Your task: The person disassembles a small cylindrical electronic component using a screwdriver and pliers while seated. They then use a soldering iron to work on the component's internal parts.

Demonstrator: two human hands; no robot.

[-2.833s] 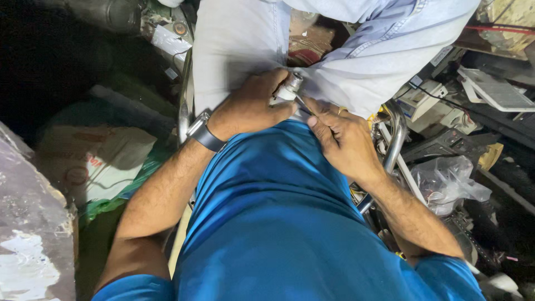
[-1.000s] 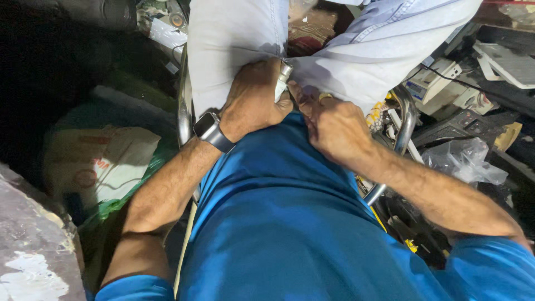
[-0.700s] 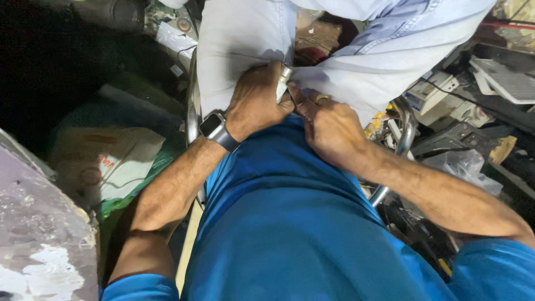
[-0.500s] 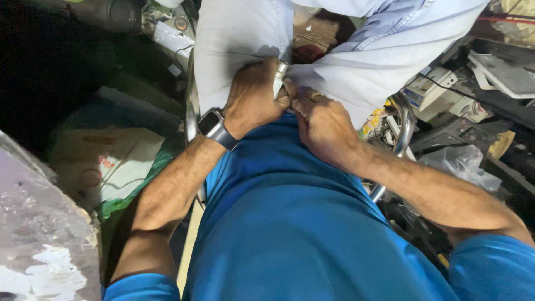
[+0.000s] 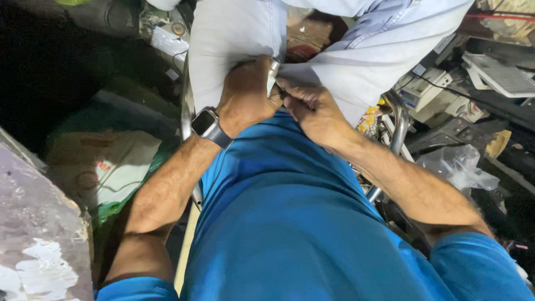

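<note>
Nearest the camera, the wearer's blue shirt (image 5: 301, 223) filled the lower view, both bare forearms reaching forward over it. The left hand (image 5: 245, 97), a smartwatch (image 5: 207, 126) on its wrist, was curled into a closed fist around a small silvery metal part (image 5: 272, 75). The right hand (image 5: 312, 106) met it from the other side, fingers pinched on the same part, so the two hands were together and touching. The part sat at chest height, pressed against pale cloth (image 5: 234, 39) of a second person standing just beyond.

In judgement, the grip was small and largely hidden: the part could slip from the fingertips and drop into the clutter (image 5: 446, 106) of casings and bent metal tubing (image 5: 398, 120) below, or the cloth could catch between part and fingers.
</note>
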